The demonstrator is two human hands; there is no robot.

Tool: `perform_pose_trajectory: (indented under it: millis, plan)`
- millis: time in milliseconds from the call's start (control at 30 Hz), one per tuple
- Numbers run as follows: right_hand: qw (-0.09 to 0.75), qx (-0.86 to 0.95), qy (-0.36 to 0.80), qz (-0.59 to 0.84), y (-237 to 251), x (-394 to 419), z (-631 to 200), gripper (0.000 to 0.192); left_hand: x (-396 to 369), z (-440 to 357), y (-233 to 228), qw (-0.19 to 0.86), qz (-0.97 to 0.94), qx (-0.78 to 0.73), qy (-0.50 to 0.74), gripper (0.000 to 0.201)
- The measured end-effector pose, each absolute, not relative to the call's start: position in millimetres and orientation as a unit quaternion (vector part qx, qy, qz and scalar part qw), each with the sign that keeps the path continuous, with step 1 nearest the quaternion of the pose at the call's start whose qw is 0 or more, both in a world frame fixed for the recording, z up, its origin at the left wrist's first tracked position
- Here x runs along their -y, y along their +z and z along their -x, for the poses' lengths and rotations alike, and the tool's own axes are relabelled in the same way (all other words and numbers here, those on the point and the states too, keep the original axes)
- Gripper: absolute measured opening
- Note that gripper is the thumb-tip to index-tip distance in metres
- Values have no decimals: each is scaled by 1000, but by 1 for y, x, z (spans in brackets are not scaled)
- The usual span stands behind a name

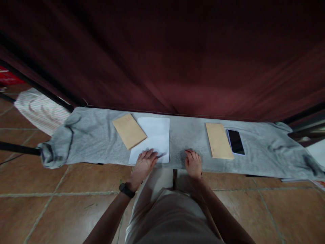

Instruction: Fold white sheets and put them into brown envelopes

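Observation:
My left hand (145, 163), with a dark band on the wrist, lies on the lower part of a small stack of white paper sheets (158, 134). Its fingers are stretched out over the sheets, and a dark streak beside them may be shadow. A tan envelope (129, 131) lies aslant across the paper's left side. My right hand (193, 164) rests on the near edge of the grey cloth (188, 135), fingers loosely bent and nothing visible in them. To its right lies another tan envelope (219, 141), with a dark-screened phone (236, 142) close beside it.
The grey cloth covers a long narrow surface and bunches up at both ends. Behind it hangs a dark red curtain (177, 67). Black bars (20, 148) stand at the left, near a striped cloth (45, 110). Brown floor tiles (83, 210) show below.

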State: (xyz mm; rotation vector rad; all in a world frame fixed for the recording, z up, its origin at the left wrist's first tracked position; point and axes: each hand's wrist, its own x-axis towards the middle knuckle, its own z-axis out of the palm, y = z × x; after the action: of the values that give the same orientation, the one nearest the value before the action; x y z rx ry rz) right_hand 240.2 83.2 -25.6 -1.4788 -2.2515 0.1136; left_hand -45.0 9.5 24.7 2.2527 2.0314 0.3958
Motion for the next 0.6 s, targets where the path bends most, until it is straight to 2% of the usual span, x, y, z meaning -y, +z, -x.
perform_pose_trajectory:
  millis: [400,500,600]
  plan:
    - [239,805,64,539,-26,-82,-239,36,-10,-5,19,75,-706,-647,279,25]
    - [287,787,117,533,-24,-85,-241,33,-8,-24,19,67,-731,-616,284,26]
    - [354,733,240,529,-21,-94,-244,35,-7,-44,19,79,-766,-577,273,26]
